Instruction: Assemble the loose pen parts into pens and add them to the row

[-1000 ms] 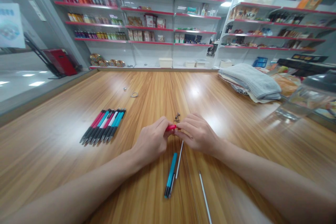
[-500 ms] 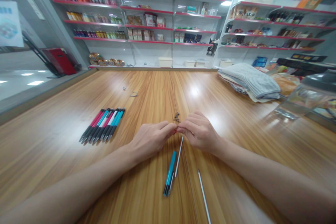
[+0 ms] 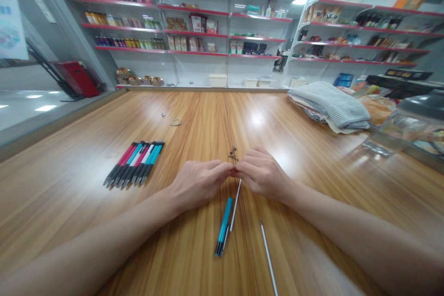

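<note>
My left hand [image 3: 201,180] and my right hand [image 3: 262,173] meet fingertip to fingertip over the middle of the table. Both are pinched closed, and whatever is between the fingers is too small to make out. Just beyond the fingertips lies a little cluster of small dark parts [image 3: 233,152]. Below my hands rests a white pen refill [image 3: 236,208], its upper end reaching the fingers of my right hand. Beside it is a blue pen barrel [image 3: 224,226] with a dark clip end. Another white refill [image 3: 268,256] lies nearer to me, left of my right forearm.
A row of assembled pens [image 3: 134,164] in red, blue and white lies at the left. Farther back are a grey ring [image 3: 176,122] and a tiny metal piece [image 3: 163,114]. Folded cloths [image 3: 329,106] and a clear jar [image 3: 395,125] stand at the right. Stocked shelves [image 3: 194,32] rise behind the table.
My hands stay pinched together in nearly the same spot. The whole view has shifted very slightly; the pen parts lie as before.
</note>
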`<state>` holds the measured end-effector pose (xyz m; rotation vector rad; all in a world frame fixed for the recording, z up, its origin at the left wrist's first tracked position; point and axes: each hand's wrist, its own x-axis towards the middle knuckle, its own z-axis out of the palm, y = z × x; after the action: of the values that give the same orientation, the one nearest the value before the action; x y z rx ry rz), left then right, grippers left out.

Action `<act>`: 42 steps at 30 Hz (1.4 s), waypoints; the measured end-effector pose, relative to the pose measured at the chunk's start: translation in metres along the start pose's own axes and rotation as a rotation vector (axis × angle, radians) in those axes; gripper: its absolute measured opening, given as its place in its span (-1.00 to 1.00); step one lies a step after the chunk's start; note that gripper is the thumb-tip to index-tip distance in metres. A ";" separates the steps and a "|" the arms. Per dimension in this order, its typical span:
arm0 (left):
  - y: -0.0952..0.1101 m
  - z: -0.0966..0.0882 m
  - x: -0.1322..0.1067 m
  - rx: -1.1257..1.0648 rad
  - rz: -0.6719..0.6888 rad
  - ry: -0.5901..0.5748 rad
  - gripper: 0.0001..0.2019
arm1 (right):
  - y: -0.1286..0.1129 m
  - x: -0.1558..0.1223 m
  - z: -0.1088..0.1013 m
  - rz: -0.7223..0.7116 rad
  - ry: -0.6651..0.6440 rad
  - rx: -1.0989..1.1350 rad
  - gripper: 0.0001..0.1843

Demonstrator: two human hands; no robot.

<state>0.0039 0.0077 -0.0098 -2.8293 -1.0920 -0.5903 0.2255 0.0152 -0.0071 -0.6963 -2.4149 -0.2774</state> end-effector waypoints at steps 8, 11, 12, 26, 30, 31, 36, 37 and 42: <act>0.002 -0.002 0.001 -0.049 -0.106 0.004 -0.79 | -0.002 0.001 0.000 0.027 0.031 0.041 -0.82; -0.001 -0.002 0.001 -0.052 -0.153 0.025 -0.81 | -0.004 0.000 -0.001 0.059 0.017 0.058 -0.83; -0.002 -0.002 0.001 -0.049 -0.167 0.038 -0.82 | -0.004 0.000 -0.001 0.070 0.013 0.065 -0.84; -0.013 0.001 -0.003 -0.158 0.129 -0.096 -0.76 | -0.003 -0.001 -0.001 0.056 -0.088 0.135 -0.88; -0.012 -0.001 -0.003 -0.162 -0.014 -0.046 -0.81 | -0.003 -0.002 -0.001 0.056 -0.097 0.132 -0.88; -0.012 -0.001 -0.003 -0.154 -0.042 -0.044 -0.82 | -0.002 -0.002 -0.001 0.057 -0.100 0.133 -0.88; -0.015 -0.001 -0.001 -0.119 -0.047 -0.116 -0.84 | -0.002 -0.003 0.000 0.051 -0.109 0.138 -0.87; -0.015 0.000 -0.001 -0.118 -0.038 -0.133 -0.85 | -0.002 -0.003 0.000 0.049 -0.109 0.138 -0.87; -0.009 0.003 -0.003 -0.197 -0.050 -0.116 -0.79 | -0.003 -0.001 0.000 0.010 -0.103 0.110 -0.85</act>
<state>-0.0030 0.0134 -0.0140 -3.0467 -1.1882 -0.5736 0.2249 0.0125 -0.0078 -0.6877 -2.5021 -0.1054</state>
